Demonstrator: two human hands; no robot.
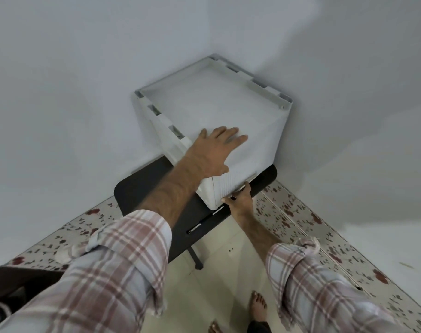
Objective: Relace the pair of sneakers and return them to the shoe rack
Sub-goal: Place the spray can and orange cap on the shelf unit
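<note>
White plastic makes up the shoe rack (214, 111), a closed box that stands in the corner of the room on a black low table (142, 188). In the head view, the left hand (214, 152) lies flat and open on the top of the box, fingers spread. The right hand (240, 200) grips the lower front edge of the box, fingers curled around it. A pen (200, 224) lies on the table just beside this hand. No sneakers are visible.
</note>
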